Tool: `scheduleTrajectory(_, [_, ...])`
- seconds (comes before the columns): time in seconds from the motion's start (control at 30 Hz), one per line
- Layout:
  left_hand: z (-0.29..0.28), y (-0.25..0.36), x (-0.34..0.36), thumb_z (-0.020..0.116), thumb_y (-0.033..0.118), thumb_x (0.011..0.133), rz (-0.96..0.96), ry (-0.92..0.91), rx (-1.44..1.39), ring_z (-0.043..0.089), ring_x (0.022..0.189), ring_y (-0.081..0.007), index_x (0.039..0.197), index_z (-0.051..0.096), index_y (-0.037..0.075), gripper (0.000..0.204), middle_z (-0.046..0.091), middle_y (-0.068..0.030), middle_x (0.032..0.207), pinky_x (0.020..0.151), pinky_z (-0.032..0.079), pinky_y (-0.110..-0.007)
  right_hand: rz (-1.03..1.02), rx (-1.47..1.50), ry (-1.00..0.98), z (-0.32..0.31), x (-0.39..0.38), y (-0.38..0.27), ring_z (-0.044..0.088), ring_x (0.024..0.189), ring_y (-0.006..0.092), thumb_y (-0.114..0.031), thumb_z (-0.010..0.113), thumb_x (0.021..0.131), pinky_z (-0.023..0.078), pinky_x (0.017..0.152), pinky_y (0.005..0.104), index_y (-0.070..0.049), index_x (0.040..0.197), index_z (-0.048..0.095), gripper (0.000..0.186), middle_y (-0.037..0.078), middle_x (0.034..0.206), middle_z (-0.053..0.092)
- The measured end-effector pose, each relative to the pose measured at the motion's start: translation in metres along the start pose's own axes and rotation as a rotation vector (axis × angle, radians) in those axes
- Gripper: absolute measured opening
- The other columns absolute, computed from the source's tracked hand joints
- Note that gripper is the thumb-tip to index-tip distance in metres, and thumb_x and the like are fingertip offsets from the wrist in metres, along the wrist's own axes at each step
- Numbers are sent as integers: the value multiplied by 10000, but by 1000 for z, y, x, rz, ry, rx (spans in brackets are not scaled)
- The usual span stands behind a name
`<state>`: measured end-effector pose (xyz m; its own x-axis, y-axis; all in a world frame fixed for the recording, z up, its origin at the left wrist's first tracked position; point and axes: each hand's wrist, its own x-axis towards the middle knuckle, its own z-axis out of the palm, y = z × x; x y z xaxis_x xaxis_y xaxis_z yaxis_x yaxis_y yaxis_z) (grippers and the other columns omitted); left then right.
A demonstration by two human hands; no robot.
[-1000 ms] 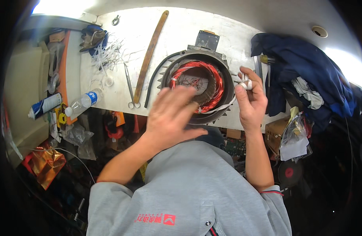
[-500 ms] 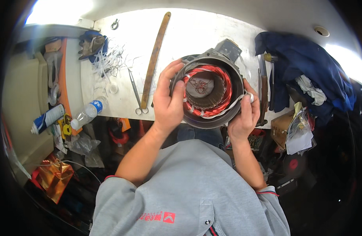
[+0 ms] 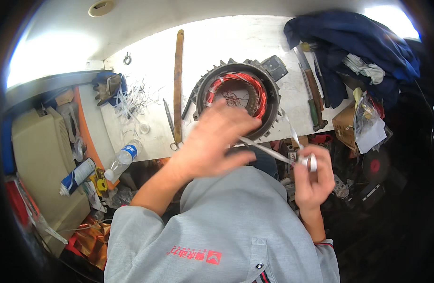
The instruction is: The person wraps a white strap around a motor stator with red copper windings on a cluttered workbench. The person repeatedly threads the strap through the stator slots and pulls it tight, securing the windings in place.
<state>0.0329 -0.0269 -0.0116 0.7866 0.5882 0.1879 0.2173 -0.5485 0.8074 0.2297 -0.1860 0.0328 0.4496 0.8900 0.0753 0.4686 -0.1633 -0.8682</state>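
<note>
The person's left hand (image 3: 212, 141) reaches up and across from the lower edge, palm down, fingers spread over the near left part of a grey, finned, round metal motor housing (image 3: 274, 96), the thumb standing apart and pointing right; its grip is released. The right hand (image 3: 318, 178) is raised beyond the near edge of the white desk (image 3: 221, 37), bent at the wrist, its grip pinching a small white roll of tape (image 3: 312, 163) between thumb and fingers. A narrow white strip (image 3: 269, 152) runs taut from beneath the left hand to the right one, and a second length rises from the roll toward the housing's right rim.

At the left, a clear plastic bottle with a blue label (image 3: 123, 162) lies tilted across the desk's edge. The housing rests on the desk near its front edge, its mouth facing up; inside sits a ring of bundled red wire (image 3: 260, 89) around a ribbed core, with a thin dark-red tangle in the middle. At the right, a brown cardboard box (image 3: 345, 123) carries crumpled clear plastic.

Motion blurs the left fingers, so contact with the ring cannot be told. The hand hides the housing's near left wall and the strip's far end.
</note>
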Motion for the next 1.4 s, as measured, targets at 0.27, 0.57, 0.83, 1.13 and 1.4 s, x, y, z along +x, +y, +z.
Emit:
scheduleTrajectory(0.27, [11,46,-63,637,-33,858,-123,412,119,624,685,-192,1003,670,4,153,634,-51,708,1023,436,-487,-380,131,-332,-52,-39,-39,629,709,248,-170,894,612,505,602,322,-78,788,648,316,150,1083,674])
scheduleTrajectory(0.57, [37,133,-148,512,138,1036,-358,951,121,445,662,-100,1110,600,-56,225,509,-35,744,611,363,-235,242,877,-662,-53,-58,26,646,780,144,-67,736,844,523,622,245,20,898,664,125,171,1109,658])
scheduleTrajectory(0.83, [60,196,-197,491,173,1043,-275,1186,-485,459,758,-143,1166,563,-3,227,462,-24,773,685,397,-290,634,1084,-727,43,-26,50,643,882,165,-243,587,1005,530,799,312,-5,1088,639,257,135,1140,644])
scheduleTrajectory(1.13, [97,216,-252,533,118,968,-330,1396,-897,529,797,-169,1115,594,4,195,545,-56,902,708,449,-317,900,1645,-731,135,-34,36,619,1057,225,-282,638,977,472,965,378,-81,1219,615,315,119,1173,668])
scheduleTrajectory(1.4, [76,185,-230,494,-28,912,-931,1163,-33,594,1126,-178,1289,556,-78,385,615,-120,1236,997,444,-300,402,1026,-643,96,-52,5,514,601,50,-226,673,958,437,581,238,32,842,712,285,-1,684,649])
